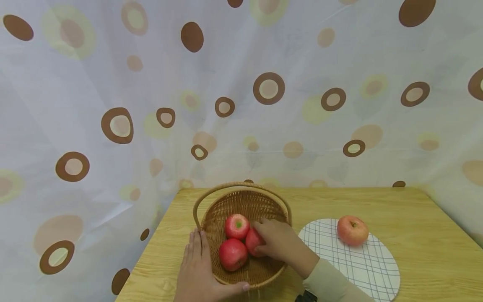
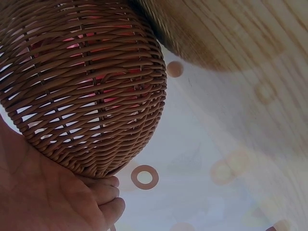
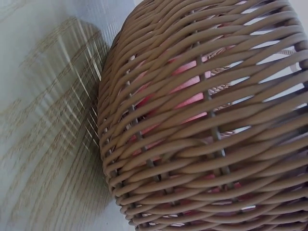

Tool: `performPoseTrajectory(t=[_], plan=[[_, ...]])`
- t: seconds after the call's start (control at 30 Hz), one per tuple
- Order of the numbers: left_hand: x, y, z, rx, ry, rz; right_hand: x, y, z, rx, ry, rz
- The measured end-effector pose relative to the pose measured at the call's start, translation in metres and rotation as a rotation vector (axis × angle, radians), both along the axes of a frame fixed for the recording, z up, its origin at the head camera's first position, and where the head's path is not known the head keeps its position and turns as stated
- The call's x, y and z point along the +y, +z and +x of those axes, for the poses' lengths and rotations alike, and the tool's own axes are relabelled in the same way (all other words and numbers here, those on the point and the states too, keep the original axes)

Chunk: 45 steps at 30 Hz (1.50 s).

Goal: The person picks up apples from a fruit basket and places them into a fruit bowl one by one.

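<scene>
A wicker basket [image 1: 260, 201] with an arched handle [image 1: 241, 184] stands on the table, three red apples visible inside. My right hand [image 1: 281, 243] reaches over its right rim and grips the rightmost apple [image 1: 252, 241], partly covering it. Touching or close beside that fruit are an upper apple [image 1: 235, 228] and a lower apple [image 1: 232, 255]. Along the basket's left side rests my left hand [image 1: 198, 270], fingers straight and thumb spread along the near rim. The left wrist view shows its palm [image 2: 48, 192] against the weave. In the right wrist view, the basket wall [image 3: 202, 144] hides the right hand.
To the right of the basket lies an oval white placemat [image 1: 379, 268] with blue lines. A lighter red apple [image 1: 352, 231] sits on its far part. Behind the wooden table [image 1: 426, 235] hangs a spotted curtain [image 1: 241, 63], also along the left.
</scene>
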<state>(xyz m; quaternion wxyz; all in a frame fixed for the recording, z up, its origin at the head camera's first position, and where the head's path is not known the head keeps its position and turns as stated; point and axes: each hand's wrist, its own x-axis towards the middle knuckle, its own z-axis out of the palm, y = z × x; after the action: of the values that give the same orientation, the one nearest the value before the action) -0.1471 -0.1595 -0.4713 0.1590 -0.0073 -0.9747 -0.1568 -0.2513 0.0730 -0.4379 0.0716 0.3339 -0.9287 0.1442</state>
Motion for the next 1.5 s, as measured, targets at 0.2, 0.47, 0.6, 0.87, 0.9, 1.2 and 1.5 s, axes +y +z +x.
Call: performPoseTrajectory(t=[0.2, 0.47, 0.6, 0.87, 0.9, 1.2, 1.5], plan=[[0.000, -0.001, -0.001, 0.013, -0.007, 0.001, 0.003, -0.001, 0.002, 0.055, 0.025, 0.002], [0.000, -0.003, -0.002, 0.009, -0.005, -0.011, 0.011, 0.001, 0.009, 0.099, 0.031, -0.031], [0.000, -0.003, -0.002, 0.009, -0.007, -0.011, 0.016, 0.004, 0.012, 0.113, 0.044, -0.084], [0.000, 0.000, -0.001, -0.038, 0.004, 0.011, 0.024, 0.005, 0.016, 0.094, 0.084, -0.224], [0.000, 0.000, -0.001, -0.046, 0.004, 0.013, 0.025, 0.005, 0.016, 0.104, 0.086, -0.233], [-0.002, 0.000, -0.002, -0.048, 0.004, 0.024, 0.033, 0.003, 0.022, 0.196, 0.099, -0.333], [-0.002, 0.002, -0.001, -0.059, 0.003, 0.040, 0.041, 0.001, 0.030, 0.258, 0.143, -0.560]])
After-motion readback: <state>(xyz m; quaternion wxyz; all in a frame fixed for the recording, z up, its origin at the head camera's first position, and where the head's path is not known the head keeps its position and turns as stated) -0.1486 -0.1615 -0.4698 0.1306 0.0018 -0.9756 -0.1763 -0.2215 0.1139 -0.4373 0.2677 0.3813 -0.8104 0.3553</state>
